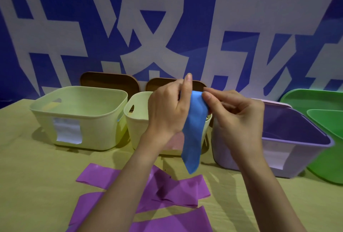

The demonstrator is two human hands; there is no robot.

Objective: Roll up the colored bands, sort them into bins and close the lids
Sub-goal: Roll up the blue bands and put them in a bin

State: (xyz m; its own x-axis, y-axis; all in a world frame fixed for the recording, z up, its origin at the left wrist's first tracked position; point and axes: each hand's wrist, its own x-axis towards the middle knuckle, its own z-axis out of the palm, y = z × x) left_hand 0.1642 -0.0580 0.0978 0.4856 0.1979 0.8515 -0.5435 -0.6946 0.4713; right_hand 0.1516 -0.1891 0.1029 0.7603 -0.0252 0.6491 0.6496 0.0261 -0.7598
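Observation:
A blue band (193, 139) hangs in the air in front of the middle bin. My left hand (167, 107) grips its top from the left, index finger pointing up. My right hand (232, 113) pinches the same top edge from the right. The band's loose end dangles above the table. Purple bands (172, 191) lie flat and overlapping on the table near me, partly under my forearms. Along the back stand a large pale yellow bin (96, 120), a smaller pale yellow bin (137, 120), a purple bin (297, 142) and a green bin (326, 139), all without lids on.
Two brown lids (109, 83) lean against the blue and white wall behind the yellow bins. White labels are stuck on the fronts of the large yellow and purple bins. The table (37, 185) has a tan cloth.

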